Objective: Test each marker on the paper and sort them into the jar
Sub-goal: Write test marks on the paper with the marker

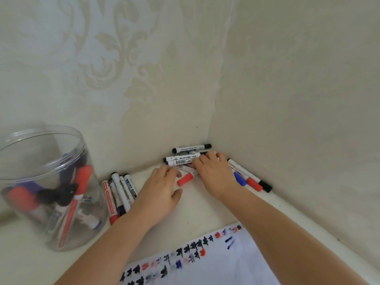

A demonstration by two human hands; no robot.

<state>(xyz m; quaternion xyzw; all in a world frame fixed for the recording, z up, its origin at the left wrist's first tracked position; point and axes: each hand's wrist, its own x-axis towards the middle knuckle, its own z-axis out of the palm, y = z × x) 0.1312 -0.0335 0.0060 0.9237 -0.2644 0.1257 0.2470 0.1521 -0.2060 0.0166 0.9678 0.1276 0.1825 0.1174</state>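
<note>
A red-capped marker lies on the white table in the corner, between both hands. My left hand reaches for it, fingertips touching its barrel. My right hand rests over its far end and over the black markers stacked against the wall. Whether either hand grips it is hidden by the fingers. A clear plastic jar at left holds several red, blue and black markers. The white paper with many test marks lies at the bottom.
A group of several markers lies beside the jar. Three more markers with blue, red and black caps lie along the right wall. Wallpapered walls close off the corner behind and to the right.
</note>
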